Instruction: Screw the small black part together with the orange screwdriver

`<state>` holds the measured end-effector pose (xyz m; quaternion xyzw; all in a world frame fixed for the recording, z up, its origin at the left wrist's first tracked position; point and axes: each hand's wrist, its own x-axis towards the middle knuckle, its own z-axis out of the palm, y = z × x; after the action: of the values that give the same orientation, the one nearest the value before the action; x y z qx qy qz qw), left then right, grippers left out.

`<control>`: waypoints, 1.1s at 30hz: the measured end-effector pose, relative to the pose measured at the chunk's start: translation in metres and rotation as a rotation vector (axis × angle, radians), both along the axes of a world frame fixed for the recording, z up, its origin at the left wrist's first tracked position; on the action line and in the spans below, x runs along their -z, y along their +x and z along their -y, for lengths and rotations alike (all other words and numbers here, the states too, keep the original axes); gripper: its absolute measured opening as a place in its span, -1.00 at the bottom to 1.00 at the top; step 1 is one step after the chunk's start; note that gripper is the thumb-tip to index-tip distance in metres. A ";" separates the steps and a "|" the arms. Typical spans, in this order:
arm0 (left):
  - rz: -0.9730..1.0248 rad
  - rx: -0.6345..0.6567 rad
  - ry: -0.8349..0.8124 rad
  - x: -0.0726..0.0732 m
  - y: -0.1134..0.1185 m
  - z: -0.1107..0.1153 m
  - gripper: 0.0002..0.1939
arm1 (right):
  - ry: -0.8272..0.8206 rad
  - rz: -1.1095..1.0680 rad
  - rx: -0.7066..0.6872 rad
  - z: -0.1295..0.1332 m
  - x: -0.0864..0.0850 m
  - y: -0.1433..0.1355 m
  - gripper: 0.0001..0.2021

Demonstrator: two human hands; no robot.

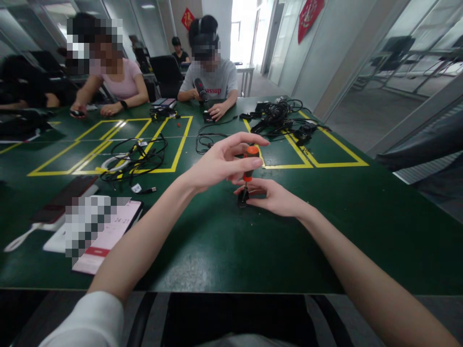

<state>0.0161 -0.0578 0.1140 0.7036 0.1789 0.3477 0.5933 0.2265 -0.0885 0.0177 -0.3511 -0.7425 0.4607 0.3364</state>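
A screwdriver [252,153] with an orange and black handle stands nearly upright in front of me. My left hand [220,164] is closed loosely around its handle, thumb across the near side and index finger reaching over the top. The metal shaft points down into a small black part [242,198] on the green table [224,246]. With thumb and fingers, my right hand [277,197] pinches that part from the right. The exact kind of the part and the screwdriver's tip cannot be made out.
Black cables lie in a tangle [273,118] at the back right and a looped bundle [141,154] at left. A phone [108,236] and a dark power bank or phone [65,202] lie near my left forearm. Across the table, a person [213,79] works with a power screwdriver [200,90].
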 end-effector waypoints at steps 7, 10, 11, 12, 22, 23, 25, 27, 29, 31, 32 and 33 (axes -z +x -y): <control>-0.021 -0.008 -0.006 -0.002 0.000 -0.003 -0.60 | -0.013 0.095 0.029 0.000 -0.001 -0.002 -0.72; -0.005 0.045 -0.088 -0.003 -0.003 -0.006 -0.54 | 0.025 0.108 0.059 -0.002 0.002 -0.005 -0.73; -0.002 0.052 -0.106 -0.003 -0.004 -0.007 -0.55 | 0.047 0.113 0.068 -0.002 0.004 -0.006 -0.73; -0.002 0.049 -0.117 -0.003 -0.004 -0.007 -0.57 | 0.070 0.115 0.072 -0.002 0.006 -0.007 -0.74; 0.007 -0.054 -0.112 -0.004 -0.005 -0.002 -0.69 | 0.309 0.151 0.045 0.001 0.017 -0.006 -0.72; 0.000 -0.045 -0.114 -0.004 -0.004 -0.001 -0.69 | 0.343 0.166 0.051 0.002 0.017 -0.005 -0.74; -0.017 -0.036 -0.123 -0.005 -0.004 0.001 -0.68 | 0.400 0.191 0.061 0.003 0.018 -0.005 -0.75; -0.039 -0.032 -0.136 -0.005 -0.004 0.002 -0.66 | 0.429 0.198 0.067 0.005 0.018 -0.004 -0.76; -0.051 -0.008 -0.163 -0.006 -0.006 0.002 -0.62 | 0.444 0.198 0.079 0.007 0.019 -0.003 -0.76; -0.049 0.032 -0.197 -0.006 -0.008 -0.001 -0.58 | 0.465 0.207 0.088 0.007 0.020 -0.003 -0.77; -0.046 0.051 -0.213 -0.005 -0.008 -0.002 -0.57 | 0.475 0.211 0.090 0.007 0.020 -0.003 -0.77; -0.043 0.065 -0.226 -0.005 -0.009 -0.003 -0.57 | 0.481 0.215 0.092 0.007 0.020 -0.002 -0.77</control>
<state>0.0072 -0.0544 0.1190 0.6448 0.2067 0.2908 0.6760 0.2241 -0.0958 -0.0028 -0.3413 -0.8454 0.2155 0.3498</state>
